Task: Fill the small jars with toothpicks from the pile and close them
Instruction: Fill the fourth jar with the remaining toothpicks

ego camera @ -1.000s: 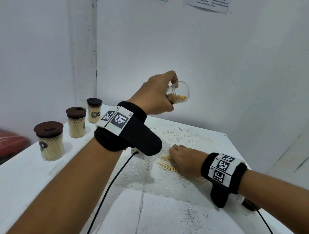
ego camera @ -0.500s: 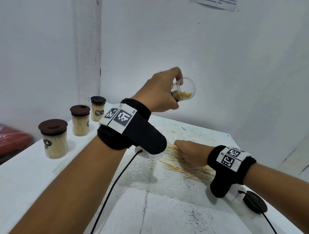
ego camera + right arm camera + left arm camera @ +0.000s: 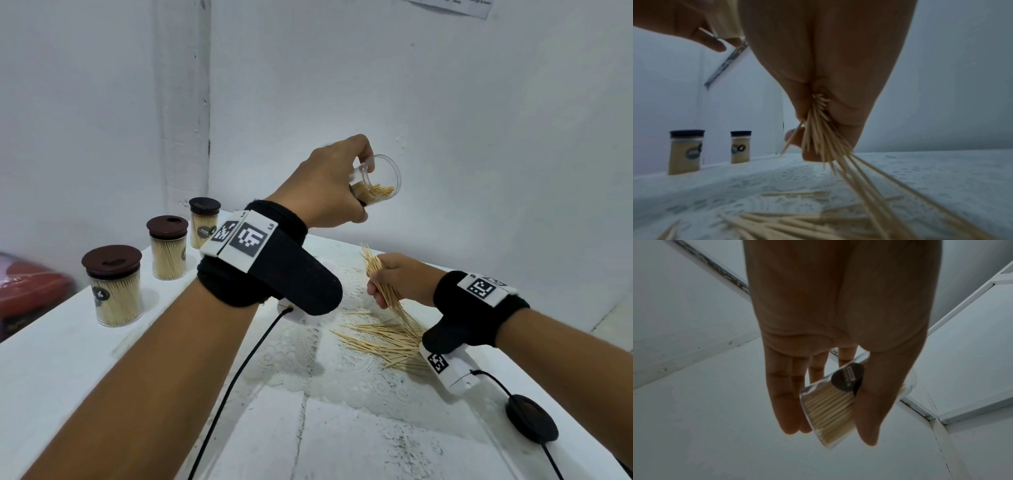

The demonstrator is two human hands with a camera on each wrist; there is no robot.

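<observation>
Left hand (image 3: 329, 185) is gripping a tilted, part-filled jar (image 3: 378, 185) at frame centre; right hand (image 3: 400, 279) is clutching a toothpick bundle (image 3: 380, 274) below it.

A plain, bare room, more a makeshift work corner than a home or shop: white painted walls (image 3: 479, 137) meet at a scuffed corner, a printed notice (image 3: 455, 7) is stuck high up, and a worn white tabletop (image 3: 51, 359) carries a lace mat (image 3: 308, 359).

Both hands busy above the table

The left hand (image 3: 329, 183) is raised, fingers curled around an open jar (image 3: 378, 185); below it, the right hand (image 3: 402, 279) grips a toothpick bundle (image 3: 383, 281).
</observation>
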